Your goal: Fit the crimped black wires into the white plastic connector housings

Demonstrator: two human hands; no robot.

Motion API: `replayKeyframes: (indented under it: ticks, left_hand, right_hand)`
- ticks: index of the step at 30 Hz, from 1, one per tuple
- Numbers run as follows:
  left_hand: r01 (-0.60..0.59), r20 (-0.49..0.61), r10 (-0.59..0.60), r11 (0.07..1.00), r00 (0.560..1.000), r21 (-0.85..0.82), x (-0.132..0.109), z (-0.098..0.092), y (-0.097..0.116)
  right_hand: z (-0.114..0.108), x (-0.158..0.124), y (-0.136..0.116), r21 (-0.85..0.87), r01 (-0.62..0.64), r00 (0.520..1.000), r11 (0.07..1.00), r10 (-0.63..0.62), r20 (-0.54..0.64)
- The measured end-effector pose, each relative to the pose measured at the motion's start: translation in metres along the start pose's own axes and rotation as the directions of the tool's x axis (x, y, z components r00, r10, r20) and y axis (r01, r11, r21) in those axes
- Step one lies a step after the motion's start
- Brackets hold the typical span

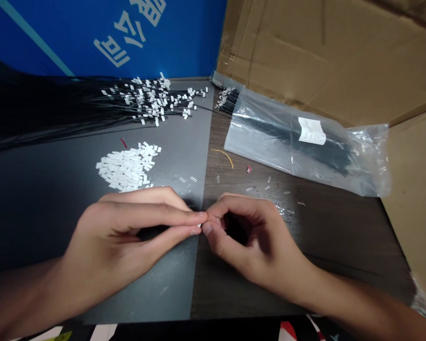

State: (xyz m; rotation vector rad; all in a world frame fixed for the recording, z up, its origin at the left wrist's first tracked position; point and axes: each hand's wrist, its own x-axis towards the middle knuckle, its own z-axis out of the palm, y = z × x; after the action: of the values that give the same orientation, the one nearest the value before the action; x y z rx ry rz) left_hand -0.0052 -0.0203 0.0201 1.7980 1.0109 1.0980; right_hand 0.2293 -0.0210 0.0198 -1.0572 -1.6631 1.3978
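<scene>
My left hand (128,232) pinches a small white connector housing (199,225) between thumb and forefinger; only a sliver of it shows. My right hand (252,232) is closed in a pinch right against it, fingertips touching those of the left. Whatever the right fingertips hold is hidden. Beyond the left hand lies a pile of loose white connector housings (128,166). Farther back, a bundle of black wires (92,102) ends in many white housings (156,99). At the right, a clear plastic bag (266,142) holds black wires with bare metal terminals (225,98) sticking out.
A blue panel (184,42) with white characters stands behind the table, and cardboard (305,61) walls the right side. Small clear plastic bits (280,208), a yellow strand (225,155), a red strand (124,143) and a red scrap (249,169) lie on the tabletop.
</scene>
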Motion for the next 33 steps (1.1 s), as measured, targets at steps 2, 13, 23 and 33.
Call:
replayKeyframes:
  ticks: [2, 13, 23, 33]
  left_hand:
    - [0.022, -0.021, -0.022, 1.000, 1.000, 0.002, -0.001, 0.001, 0.000]
    - [0.138, -0.065, -0.141, 0.989, 0.988, -0.049, -0.008, 0.008, -0.004]
    - [0.069, 0.048, -0.064, 0.991, 0.997, -0.116, -0.001, 0.002, -0.007]
    - [-0.038, -0.005, 0.038, 0.984, 0.999, -0.173, -0.003, 0.001, -0.012]
  right_hand:
    - [0.002, -0.001, 0.000, 0.031, -0.023, 1.000, 0.999, 0.024, -0.018]
    - [0.003, -0.001, -0.006, 0.172, -0.178, 0.984, 0.969, 0.178, 0.015]
    - [0.002, 0.000, -0.006, 0.311, -0.286, 0.958, 0.906, 0.275, 0.081]
    - [-0.008, 0.000, -0.006, 0.116, -0.097, 0.995, 0.989, 0.097, 0.007]
